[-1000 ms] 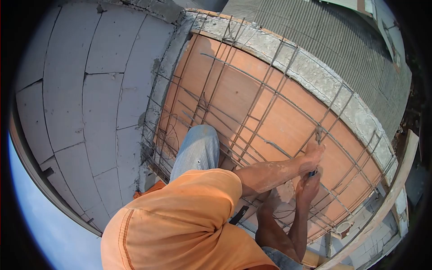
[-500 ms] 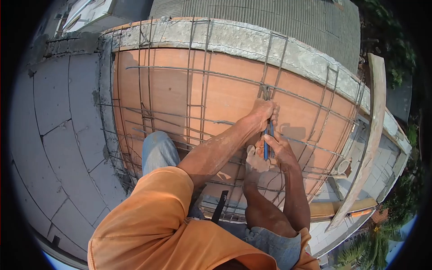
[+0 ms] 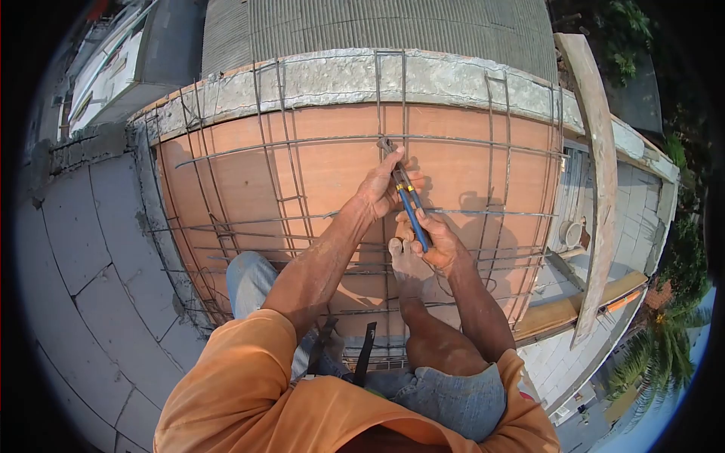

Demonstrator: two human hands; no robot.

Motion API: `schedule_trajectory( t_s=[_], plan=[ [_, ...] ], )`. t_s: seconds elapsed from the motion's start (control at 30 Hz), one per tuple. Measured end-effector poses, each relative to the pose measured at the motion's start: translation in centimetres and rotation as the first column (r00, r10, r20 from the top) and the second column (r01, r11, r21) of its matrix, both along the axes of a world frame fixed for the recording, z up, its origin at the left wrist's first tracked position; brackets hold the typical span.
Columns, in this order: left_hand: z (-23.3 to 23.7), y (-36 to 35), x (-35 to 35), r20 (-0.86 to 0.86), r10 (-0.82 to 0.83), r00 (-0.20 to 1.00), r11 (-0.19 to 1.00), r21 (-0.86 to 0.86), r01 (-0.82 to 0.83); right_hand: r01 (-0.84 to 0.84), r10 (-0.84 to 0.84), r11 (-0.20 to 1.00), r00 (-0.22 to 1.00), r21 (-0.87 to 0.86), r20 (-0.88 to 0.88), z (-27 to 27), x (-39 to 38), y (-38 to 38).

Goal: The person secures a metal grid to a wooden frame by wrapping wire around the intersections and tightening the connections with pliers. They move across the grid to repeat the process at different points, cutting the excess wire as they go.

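A pair of nippers (image 3: pixel 412 214) with blue handles slants across the middle of the view, its metal head at a crossing of a long reinforcing bar (image 3: pixel 317 140) and upright bars. My right hand (image 3: pixel 438 241) is closed around the lower handles. Higher up, my left hand (image 3: pixel 382 187) wraps the nippers just below the head, thumb along the metal and fingertips showing on the far side. Any tie wire at the crossing is too small to make out. My bare foot (image 3: pixel 411 268) rests just below the right hand, among the bars.
Orange-brown boarding (image 3: pixel 226 174) lies beneath the steel grid. A rough concrete beam (image 3: pixel 325 79) runs along the far side, with corrugated roofing (image 3: pixel 377 26) beyond. Grey block paving (image 3: pixel 91 287) is at left. A wooden plank (image 3: pixel 596 166) leans at right near a small bucket (image 3: pixel 572 233).
My view has turned, shifting the scene leftward. The left hand has loosened from a fist at the bar crossing and moved onto the nippers, which now tilt and show more of their length.
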State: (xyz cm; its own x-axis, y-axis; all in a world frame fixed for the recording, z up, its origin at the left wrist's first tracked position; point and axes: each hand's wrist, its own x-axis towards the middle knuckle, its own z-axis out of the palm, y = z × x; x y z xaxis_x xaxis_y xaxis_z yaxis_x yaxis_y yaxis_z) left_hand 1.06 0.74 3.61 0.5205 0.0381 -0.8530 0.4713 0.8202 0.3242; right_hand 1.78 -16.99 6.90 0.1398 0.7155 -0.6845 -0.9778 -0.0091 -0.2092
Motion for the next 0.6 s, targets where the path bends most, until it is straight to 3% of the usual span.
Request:
schedule_trajectory(
  t_s=[0.07,0.1,0.13,0.17,0.27,0.33,0.37,0.43,0.47,0.53,0.6],
  plan=[
    [0.7,-2.1,1.5,0.008,0.076,0.997,0.993,-0.087,-0.075,-0.129,0.157,0.973,0.978,-0.190,0.140,1.8,0.2,0.7],
    [1.5,-2.7,2.3,-0.074,0.082,0.994,0.994,0.077,-0.077,-0.120,0.148,0.974,0.979,-0.193,0.141,2.7,0.2,1.2],
    [2.0,-3.1,2.7,-0.156,0.104,0.982,0.968,0.242,-0.064,-0.188,0.302,0.927,0.887,-0.323,0.349,3.5,0.1,1.7],
    [1.4,-3.4,2.8,-0.156,0.100,0.983,0.968,0.243,-0.060,-0.218,0.457,0.861,0.727,-0.459,0.512,4.3,0.2,2.0],
    [0.7,-3.8,2.7,-0.119,-0.025,0.993,0.918,0.390,0.070,-0.156,0.318,0.916,0.843,-0.369,0.433,4.4,0.4,0.8],
    [2.6,-3.5,1.9,0.094,0.025,0.995,0.998,0.046,-0.029,-0.088,0.222,0.943,0.883,-0.320,0.413,3.6,0.4,-1.1],
    [2.6,-4.0,1.5,0.095,0.011,0.995,0.999,0.043,-0.015,-0.090,0.222,0.948,0.876,-0.307,0.429,3.4,0.5,-1.7],
    [2.1,-5.1,0.8,0.263,0.111,0.958,0.985,0.102,-0.142,-0.087,0.216,0.952,0.869,-0.294,0.445,2.9,0.3,-2.2],
    [1.6,-5.6,0.3,0.264,0.100,0.959,0.987,0.100,-0.130,-0.061,0.209,0.947,0.862,-0.314,0.462,3.1,0.2,-2.1],
    [0.5,-6.8,-0.8,0.277,0.020,0.961,0.953,0.285,-0.102,-0.032,0.200,0.940,0.858,-0.339,0.473,3.4,0.0,-2.3],
    [0.4,-7.4,-0.9,0.252,-0.034,0.967,0.937,0.343,-0.056,-0.119,0.439,0.826,0.748,-0.550,0.498,3.5,-0.1,-2.1]
  ],
)
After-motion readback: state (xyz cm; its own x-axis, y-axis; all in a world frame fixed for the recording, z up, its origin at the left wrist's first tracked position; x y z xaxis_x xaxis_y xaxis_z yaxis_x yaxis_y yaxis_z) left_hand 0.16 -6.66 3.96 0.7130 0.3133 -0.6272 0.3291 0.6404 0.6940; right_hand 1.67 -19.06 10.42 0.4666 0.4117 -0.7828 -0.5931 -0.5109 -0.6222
